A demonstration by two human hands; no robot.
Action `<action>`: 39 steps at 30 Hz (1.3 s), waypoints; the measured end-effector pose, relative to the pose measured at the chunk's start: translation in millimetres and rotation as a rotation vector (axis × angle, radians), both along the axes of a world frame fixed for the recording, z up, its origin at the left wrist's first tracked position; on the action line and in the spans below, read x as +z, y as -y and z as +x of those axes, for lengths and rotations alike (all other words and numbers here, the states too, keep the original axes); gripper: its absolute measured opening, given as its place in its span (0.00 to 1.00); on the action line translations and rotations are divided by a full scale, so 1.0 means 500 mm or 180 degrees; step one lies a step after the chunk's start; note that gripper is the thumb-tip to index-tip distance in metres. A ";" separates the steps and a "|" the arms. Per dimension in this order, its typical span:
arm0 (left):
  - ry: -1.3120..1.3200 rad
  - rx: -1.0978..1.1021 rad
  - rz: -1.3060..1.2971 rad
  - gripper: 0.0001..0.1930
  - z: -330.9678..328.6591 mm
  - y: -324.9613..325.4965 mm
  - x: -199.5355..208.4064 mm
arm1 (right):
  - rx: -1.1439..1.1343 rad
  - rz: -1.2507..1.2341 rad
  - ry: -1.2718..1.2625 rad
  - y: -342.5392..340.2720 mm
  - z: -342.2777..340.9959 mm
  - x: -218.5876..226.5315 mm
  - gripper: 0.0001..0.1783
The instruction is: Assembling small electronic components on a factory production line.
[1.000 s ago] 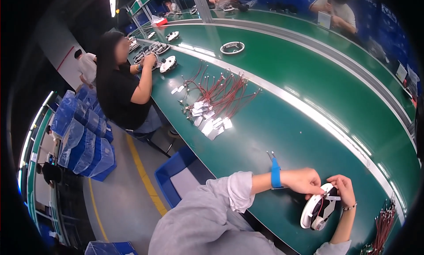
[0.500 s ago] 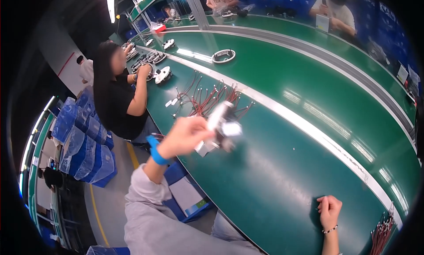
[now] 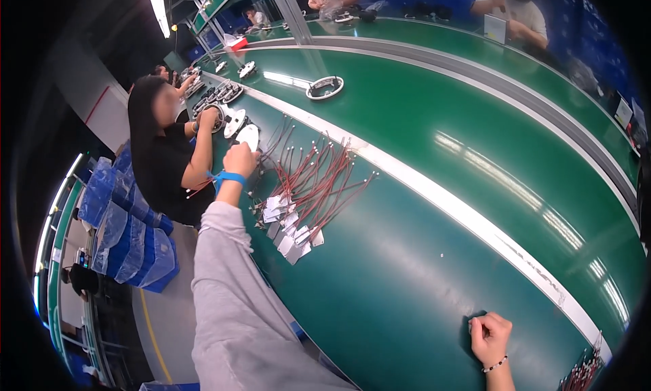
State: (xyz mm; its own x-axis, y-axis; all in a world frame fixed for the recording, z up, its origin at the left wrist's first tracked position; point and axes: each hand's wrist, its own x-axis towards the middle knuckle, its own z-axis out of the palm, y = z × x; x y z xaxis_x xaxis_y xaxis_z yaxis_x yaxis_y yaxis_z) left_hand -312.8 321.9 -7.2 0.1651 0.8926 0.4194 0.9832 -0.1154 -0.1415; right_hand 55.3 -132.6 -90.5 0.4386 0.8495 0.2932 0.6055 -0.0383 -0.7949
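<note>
My left arm reaches out to the far left. My left hand (image 3: 241, 162), with a blue wristband, is closed on a white, rounded part (image 3: 249, 137) near the far end of the wire pile. The part's underside is hidden by the fingers. Just right of that hand lies a spread of thin red-brown wires (image 3: 319, 181) with small white connectors. White flat tabs (image 3: 290, 230) are heaped at their near end. My right hand (image 3: 491, 335) rests on the green table at the lower right, its fingers curled in and nothing showing in them.
A co-worker in black (image 3: 159, 147) sits at the left, hands on a ring-shaped part. Another white part (image 3: 234, 122) lies beside them. A white ring (image 3: 325, 88) sits on the green surface beyond the white strip (image 3: 434, 194). More wires (image 3: 582, 374) lie at the lower right.
My left hand has carried the white part away and left, past the wires toward the co-worker. The heap of tabs it covered now shows. My right hand stays curled on the table.
</note>
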 end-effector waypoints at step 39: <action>0.2987 -0.4643 -0.0887 0.07 0.539 0.772 -0.237 | -0.0343 0.0439 0.0989 0.061 -0.083 -0.037 0.12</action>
State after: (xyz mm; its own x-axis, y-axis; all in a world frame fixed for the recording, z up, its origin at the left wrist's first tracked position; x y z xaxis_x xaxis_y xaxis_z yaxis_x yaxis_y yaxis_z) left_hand -43.5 -64.0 -125.5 0.6376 0.3045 0.7076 -0.2060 -0.8177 0.5375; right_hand 13.9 -163.0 -108.8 0.3955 0.7464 0.5353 0.8174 -0.0203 -0.5756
